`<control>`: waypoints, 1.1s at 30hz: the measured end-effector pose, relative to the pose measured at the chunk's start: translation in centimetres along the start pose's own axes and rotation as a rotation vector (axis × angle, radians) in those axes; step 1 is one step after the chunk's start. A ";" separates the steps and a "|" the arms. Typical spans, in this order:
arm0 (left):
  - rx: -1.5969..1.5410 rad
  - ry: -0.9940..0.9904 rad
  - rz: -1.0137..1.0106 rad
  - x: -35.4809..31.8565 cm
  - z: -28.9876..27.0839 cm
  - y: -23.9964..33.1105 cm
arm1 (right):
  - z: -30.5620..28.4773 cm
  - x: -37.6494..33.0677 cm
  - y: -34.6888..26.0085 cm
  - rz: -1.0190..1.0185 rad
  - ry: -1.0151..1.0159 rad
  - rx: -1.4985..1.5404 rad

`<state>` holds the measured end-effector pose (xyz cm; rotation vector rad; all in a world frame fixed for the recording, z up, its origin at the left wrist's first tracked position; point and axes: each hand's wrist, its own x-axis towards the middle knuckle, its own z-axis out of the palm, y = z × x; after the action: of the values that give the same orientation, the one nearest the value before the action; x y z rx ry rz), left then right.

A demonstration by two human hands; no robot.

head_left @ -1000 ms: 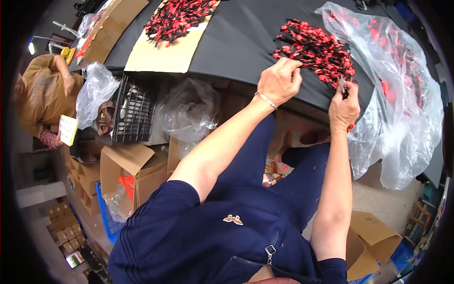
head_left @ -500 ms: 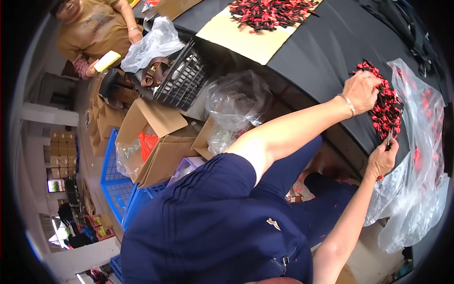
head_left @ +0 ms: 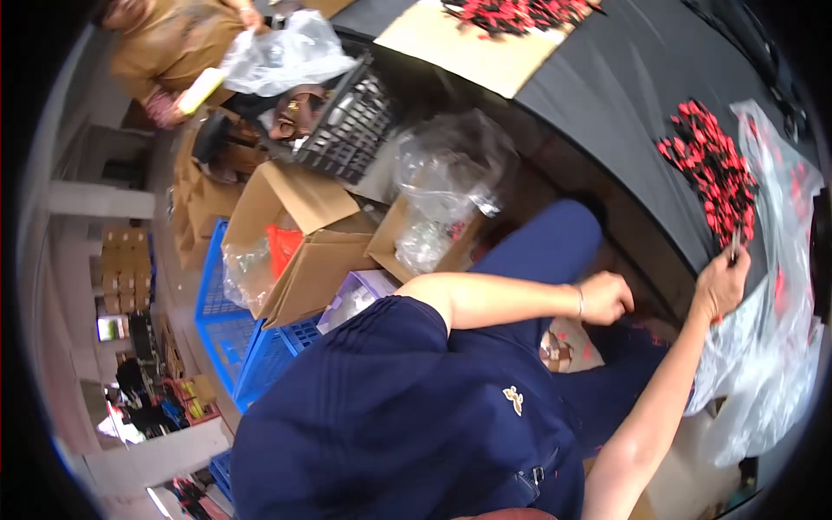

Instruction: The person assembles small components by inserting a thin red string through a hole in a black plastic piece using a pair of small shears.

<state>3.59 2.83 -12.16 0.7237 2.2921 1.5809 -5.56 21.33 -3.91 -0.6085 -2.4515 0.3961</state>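
Observation:
My left hand (head_left: 607, 297) hangs over my lap, just off the table edge. Its fingers are curled together, and what they hold, if anything, is hidden. At the table's right side my right hand (head_left: 721, 284) grips small metal thread snips (head_left: 736, 240), whose tips point up at the near end of a pile of small red-and-black pieces (head_left: 712, 169). The pile lies on the black table cover (head_left: 607, 113). Right beside it is a clear plastic bag (head_left: 763, 321), with some red showing through, draped over the edge.
A larger heap of similar pieces (head_left: 520, 12) lies on a cardboard sheet (head_left: 459, 52) farther back. To the left stand a black basket (head_left: 351, 121), open cardboard boxes (head_left: 321, 269) and blue crates (head_left: 225, 338). Another person (head_left: 169, 52) in brown is at the upper left.
My left hand has left the pile and moved down and left, over my lap. My right hand stays by the pile's near end with the snips. The view has shifted slightly.

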 end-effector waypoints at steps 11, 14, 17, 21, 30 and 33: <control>-0.249 0.219 -0.991 5.1 -1.7 -11.9 | 0.2 -0.1 -2.2 -0.026 0.069 0.106; -0.434 0.355 -1.074 5.5 0.2 -13.8 | 0.0 -0.2 -2.0 -0.057 0.066 0.108; -0.464 0.407 -1.078 6.2 1.3 -15.0 | 0.2 -0.2 -1.8 -0.060 0.057 0.100; -0.491 0.368 -1.009 8.2 3.6 -15.1 | -0.4 -0.3 -0.4 -0.020 0.043 0.047; -0.454 0.374 -0.515 8.6 3.7 -23.7 | -0.2 -0.2 -1.9 -0.109 0.100 0.051; -0.488 0.326 -0.642 8.5 2.1 -24.2 | -0.1 -0.1 -2.1 -0.115 0.104 0.055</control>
<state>-8.58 2.21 -34.85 -0.3774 1.8942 1.8747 -6.13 19.50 -3.01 -0.4511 -2.3550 0.3750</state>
